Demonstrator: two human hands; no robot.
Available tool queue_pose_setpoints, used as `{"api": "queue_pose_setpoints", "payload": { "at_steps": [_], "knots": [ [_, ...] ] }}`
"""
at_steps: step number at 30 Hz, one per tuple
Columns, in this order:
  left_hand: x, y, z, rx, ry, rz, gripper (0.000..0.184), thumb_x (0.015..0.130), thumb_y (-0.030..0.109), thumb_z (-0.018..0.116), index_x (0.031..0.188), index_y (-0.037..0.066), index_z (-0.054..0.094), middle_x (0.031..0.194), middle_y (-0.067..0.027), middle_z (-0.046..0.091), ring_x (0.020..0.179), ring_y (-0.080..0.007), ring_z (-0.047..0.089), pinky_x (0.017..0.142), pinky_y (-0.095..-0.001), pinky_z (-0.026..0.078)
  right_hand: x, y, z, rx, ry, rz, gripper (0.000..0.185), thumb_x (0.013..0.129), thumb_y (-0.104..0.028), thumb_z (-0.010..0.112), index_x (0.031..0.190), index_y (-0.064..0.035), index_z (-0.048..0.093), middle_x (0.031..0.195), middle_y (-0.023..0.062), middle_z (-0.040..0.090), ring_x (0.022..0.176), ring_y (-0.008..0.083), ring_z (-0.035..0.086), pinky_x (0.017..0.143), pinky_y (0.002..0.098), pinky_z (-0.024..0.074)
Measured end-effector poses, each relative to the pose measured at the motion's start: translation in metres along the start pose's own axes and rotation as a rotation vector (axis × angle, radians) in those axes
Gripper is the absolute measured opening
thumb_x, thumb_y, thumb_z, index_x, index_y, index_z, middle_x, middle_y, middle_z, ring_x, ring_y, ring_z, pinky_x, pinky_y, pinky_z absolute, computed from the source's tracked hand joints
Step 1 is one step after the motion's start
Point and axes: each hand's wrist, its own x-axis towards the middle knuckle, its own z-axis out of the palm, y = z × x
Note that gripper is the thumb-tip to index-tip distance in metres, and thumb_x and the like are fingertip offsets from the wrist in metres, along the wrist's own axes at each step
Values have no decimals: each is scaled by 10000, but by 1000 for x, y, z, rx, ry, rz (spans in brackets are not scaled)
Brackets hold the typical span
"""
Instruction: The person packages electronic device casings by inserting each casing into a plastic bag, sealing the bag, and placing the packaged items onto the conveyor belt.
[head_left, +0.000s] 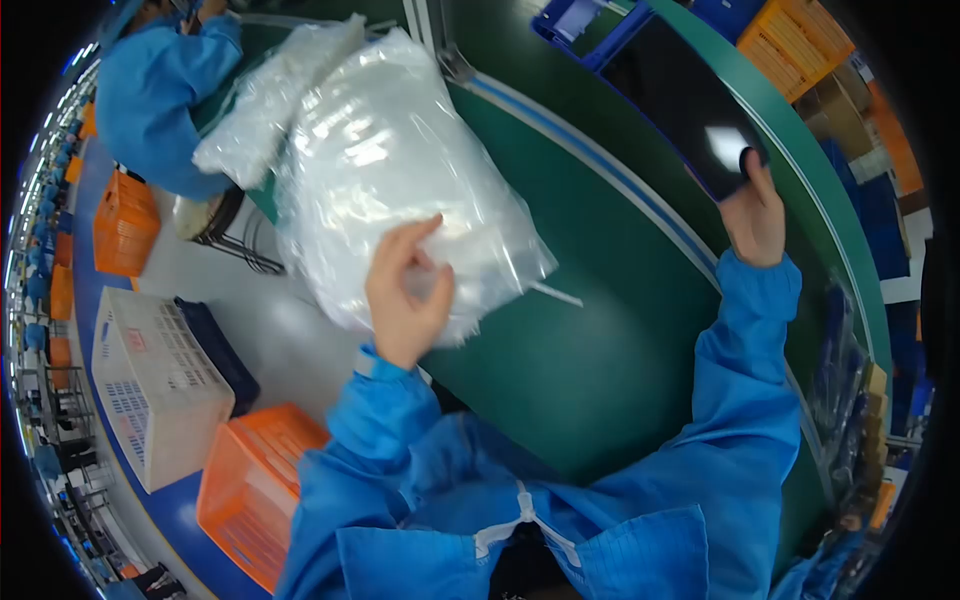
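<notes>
My left hand (405,292) is over the near part of a pile of clear plastic bags (385,150). Its fingers are bent and apart, with nothing visible between them; whether it touches the plastic I cannot tell. Out to the right, my right hand (757,222) grips the near end of a dark, glossy flat panel (680,100), thumb on its top face. A dark cover shows on that thumb's tip, and the other fingers are hidden under the panel. A bright reflection lies on the panel's surface.
A metal rail (600,165) divides the green table (570,390). Beyond the panel is a blue plastic frame or crate (590,30). White (150,390) and orange (262,490) crates stand at left. Another person's blue sleeve (150,90) shows at upper left.
</notes>
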Motion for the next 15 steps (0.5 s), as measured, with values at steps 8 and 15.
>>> {"api": "queue_pose_setpoints", "payload": {
  "at_steps": [8,15],
  "knots": [
    [-6,-4,6,-85,-21,-6,208,934,120,492,1026,-35,595,997,-129,618,860,-204,578,790,-297,452,-111,-29,13,-217,-481,-118,444,904,-178,570,1308,-49,437,1308,176,479,1255,322,425,1063,462,296],
    [1,-9,-11,-606,-80,-313,405,971,226,418,1258,-53,480,1207,-127,560,1148,-203,492,987,-304,362,-126,-13,48,-442,-578,-191,319,874,-66,561,1188,-7,562,1169,309,552,1120,448,530,1047,527,309]
  ]
}}
